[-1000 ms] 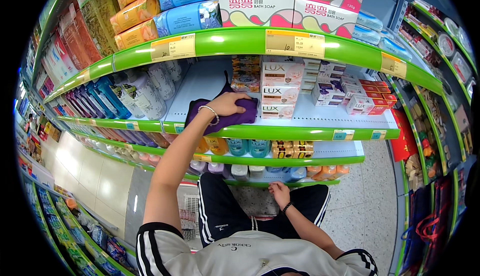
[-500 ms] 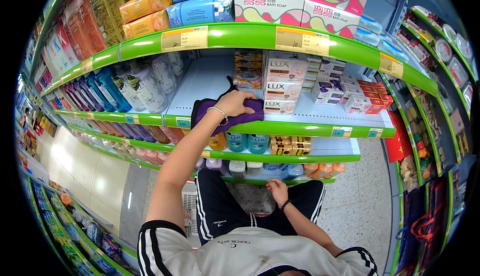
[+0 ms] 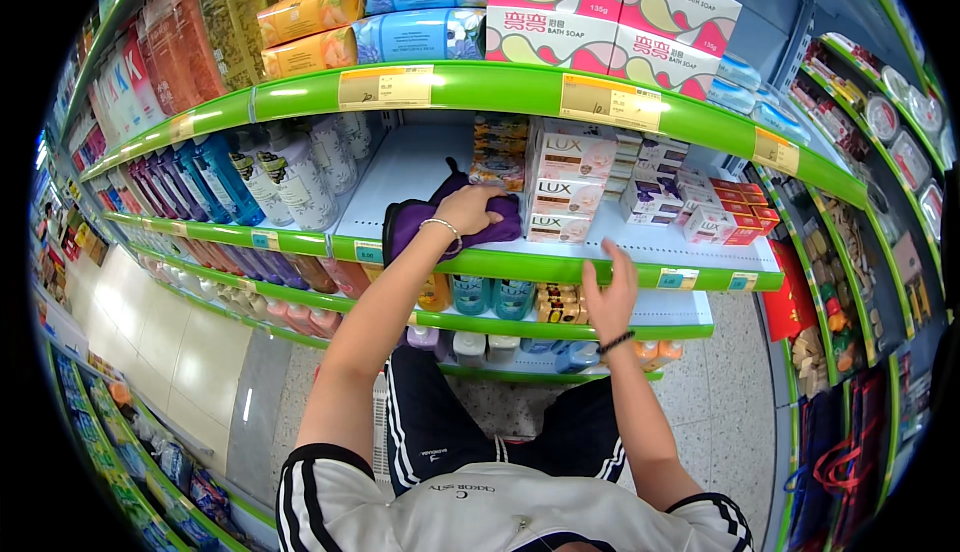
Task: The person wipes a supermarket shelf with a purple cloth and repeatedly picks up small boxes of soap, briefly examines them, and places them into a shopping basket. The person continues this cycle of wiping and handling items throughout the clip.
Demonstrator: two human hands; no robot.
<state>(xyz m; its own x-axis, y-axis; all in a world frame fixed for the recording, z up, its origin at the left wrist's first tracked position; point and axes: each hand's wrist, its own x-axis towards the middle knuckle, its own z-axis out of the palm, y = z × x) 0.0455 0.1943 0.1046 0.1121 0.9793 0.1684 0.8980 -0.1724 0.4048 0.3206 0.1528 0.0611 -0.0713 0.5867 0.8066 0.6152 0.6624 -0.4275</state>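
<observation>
My left hand (image 3: 466,214) rests on a purple cloth (image 3: 506,224) with dark edging and a loop, its fingers bent over the bunched fabric. The cloth lies on the white middle shelf (image 3: 400,167), close to the green front edge. Just to its right stands a stack of white and pink soap boxes (image 3: 568,192). Before the shelf's front edge, to the right of that stack, my right hand (image 3: 612,297) is raised with fingers apart and nothing in it. Behind the cloth sits a pile of orange soap packs (image 3: 498,157).
Pump bottles (image 3: 300,177) line the left of this shelf; small purple and white boxes (image 3: 655,195) and red boxes (image 3: 745,207) stand to the right. Overhead, the upper shelf's green edge (image 3: 490,92) juts out below large soap cartons (image 3: 550,37). Bottles (image 3: 513,297) fill the shelf below.
My right hand has risen from near my lap to the shelf's front edge, and its fingers have spread. My left hand stays on the cloth, which has bunched slightly. The view has shifted a little.
</observation>
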